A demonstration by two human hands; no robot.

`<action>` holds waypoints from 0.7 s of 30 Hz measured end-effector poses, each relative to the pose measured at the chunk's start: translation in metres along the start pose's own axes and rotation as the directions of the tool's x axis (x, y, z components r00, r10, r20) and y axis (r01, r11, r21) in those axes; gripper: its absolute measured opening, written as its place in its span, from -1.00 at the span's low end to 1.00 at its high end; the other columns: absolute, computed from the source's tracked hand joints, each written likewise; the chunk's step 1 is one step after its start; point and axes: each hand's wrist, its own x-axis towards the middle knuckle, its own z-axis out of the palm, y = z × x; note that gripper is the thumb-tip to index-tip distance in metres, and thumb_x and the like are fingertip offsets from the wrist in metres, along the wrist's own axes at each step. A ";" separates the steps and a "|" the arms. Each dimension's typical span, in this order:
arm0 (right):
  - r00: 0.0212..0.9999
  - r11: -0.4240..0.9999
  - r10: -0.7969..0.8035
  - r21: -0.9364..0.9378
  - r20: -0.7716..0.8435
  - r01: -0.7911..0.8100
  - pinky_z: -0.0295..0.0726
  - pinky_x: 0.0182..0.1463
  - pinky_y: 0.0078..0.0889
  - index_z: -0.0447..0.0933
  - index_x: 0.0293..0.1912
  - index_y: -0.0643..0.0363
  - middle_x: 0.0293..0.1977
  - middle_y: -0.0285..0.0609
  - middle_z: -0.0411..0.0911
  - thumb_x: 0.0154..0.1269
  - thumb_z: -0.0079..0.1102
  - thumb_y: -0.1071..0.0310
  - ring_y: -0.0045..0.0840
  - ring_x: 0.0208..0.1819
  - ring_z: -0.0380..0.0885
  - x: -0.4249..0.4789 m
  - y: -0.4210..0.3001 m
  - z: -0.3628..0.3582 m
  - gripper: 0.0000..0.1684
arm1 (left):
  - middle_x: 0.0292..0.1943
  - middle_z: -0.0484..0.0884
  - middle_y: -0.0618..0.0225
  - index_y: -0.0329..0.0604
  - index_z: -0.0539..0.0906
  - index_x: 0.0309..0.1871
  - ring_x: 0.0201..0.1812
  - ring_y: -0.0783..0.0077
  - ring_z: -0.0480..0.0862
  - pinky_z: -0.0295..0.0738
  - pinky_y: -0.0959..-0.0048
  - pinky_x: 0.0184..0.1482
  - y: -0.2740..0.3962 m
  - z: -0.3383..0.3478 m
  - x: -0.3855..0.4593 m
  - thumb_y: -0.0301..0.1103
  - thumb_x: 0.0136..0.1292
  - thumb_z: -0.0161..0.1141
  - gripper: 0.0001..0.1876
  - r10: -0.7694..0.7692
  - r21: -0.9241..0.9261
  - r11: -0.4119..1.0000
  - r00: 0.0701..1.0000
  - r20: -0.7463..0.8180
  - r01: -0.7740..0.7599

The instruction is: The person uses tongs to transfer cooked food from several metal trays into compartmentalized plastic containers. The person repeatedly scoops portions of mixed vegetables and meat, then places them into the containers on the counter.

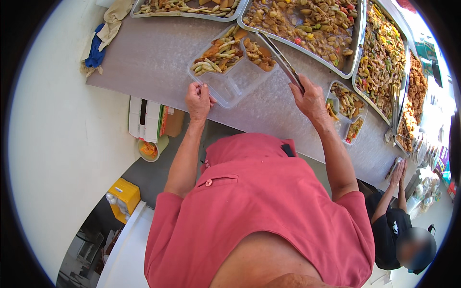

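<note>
A clear plastic compartment container [218, 88] rests on the metal counter. Its far-left section holds pale beans with orange chunks, its far-right one brown stewed pieces; the two near sections are bare. My left hand [198, 102] grips the container's near-left rim, fingers curled at the edge. Metal tongs [282, 59] are in my right hand [310, 99], their tips by the container's far-right corner and the edge of a large tray of brown stew [288, 27]. A second filled compartment container [347, 104] sits beyond my right forearm.
More food trays line the far side: one of beans [187, 9], one of mixed vegetables [381, 57], one of fried pieces [416, 79]. Cloths [95, 50] hang at the counter's left end. A bin [151, 149] stands below. At right, a person in black [387, 223] has hands at the counter.
</note>
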 end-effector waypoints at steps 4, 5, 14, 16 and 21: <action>0.997 0.999 0.052 -0.019 0.053 -0.051 0.48 -0.36 0.01 0.40 -0.29 0.20 -0.45 0.09 0.57 0.22 0.24 0.26 0.05 -0.38 0.55 0.016 -0.002 0.019 -0.74 | -0.58 0.50 0.44 -0.29 0.44 -0.14 -0.70 0.62 0.50 0.28 0.65 -0.72 0.002 -0.002 0.003 -0.37 0.39 0.06 -0.84 -0.007 0.018 1.000 0.999 0.031 0.006; 0.997 0.998 0.067 0.013 0.026 -0.067 0.48 -0.36 0.00 0.40 -0.30 0.21 -0.46 0.10 0.56 0.22 0.24 0.26 0.05 -0.39 0.55 0.010 -0.003 0.019 -0.74 | -0.58 0.49 0.44 -0.29 0.44 -0.14 -0.70 0.62 0.50 0.28 0.64 -0.71 0.002 -0.006 0.004 -0.38 0.39 0.06 -0.84 -0.017 0.032 0.999 0.999 0.047 0.016; 0.958 0.971 0.236 0.085 -0.165 -0.224 0.48 -0.36 -0.12 0.39 -0.27 0.26 -0.48 0.07 0.54 0.16 0.31 0.32 -0.05 -0.43 0.57 -0.053 -0.029 -0.005 -0.71 | -0.59 0.54 0.36 -0.32 0.45 -0.15 -0.70 0.58 0.51 0.38 0.56 -0.62 0.001 -0.025 0.029 -0.41 0.35 0.06 -0.86 0.041 0.131 0.988 0.961 0.274 -0.080; 0.936 0.959 0.278 0.109 -0.214 -0.260 0.47 -0.37 -0.13 0.40 -0.25 0.26 -0.52 0.02 0.51 0.15 0.32 0.30 -0.09 -0.46 0.55 -0.070 -0.033 -0.007 -0.69 | -0.59 0.55 0.35 -0.32 0.46 -0.16 -0.71 0.58 0.51 0.40 0.55 -0.63 0.006 -0.017 0.032 -0.42 0.34 0.07 -0.87 0.065 0.146 0.982 0.934 0.352 -0.123; 0.857 0.925 0.371 0.060 -0.358 -0.375 0.43 -0.42 -0.15 0.40 -0.26 0.25 -0.59 -0.06 0.42 0.11 0.35 0.26 -0.13 -0.53 0.49 -0.109 -0.008 -0.046 -0.65 | -0.59 0.57 0.33 -0.31 0.49 -0.19 -0.73 0.57 0.51 0.39 0.51 -0.68 0.022 0.044 0.034 -0.44 0.33 0.09 -0.89 0.147 0.193 0.936 0.823 0.548 -0.295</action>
